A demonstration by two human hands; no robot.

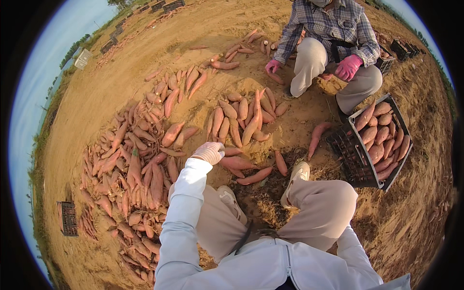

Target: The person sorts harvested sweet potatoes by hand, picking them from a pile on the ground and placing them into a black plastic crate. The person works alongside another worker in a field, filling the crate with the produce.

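My left hand [209, 152], in a striped glove, reaches down over the ground with curled fingers. Right at its fingertips lies a small sweet potato [232, 151]; whether the fingers grip it is hidden. Just below are a thicker sweet potato [237, 162] and a long one [255, 176]. Beyond the hand, a small cluster of sweet potatoes [250, 123] rests on the soil. A large heap of sweet potatoes [134, 170] spreads along my left side. My right hand is out of view, its sleeve [353, 246] passing behind my right knee.
A black plastic crate [349, 154] holding sweet potatoes stands tilted at right. Across from me squats a co-worker [328, 47] in pink gloves, one glove [272, 66] near a sweet potato [276, 78]. Another crate [68, 219] is at far left. One sweet potato [317, 139] lies beside my shoe.
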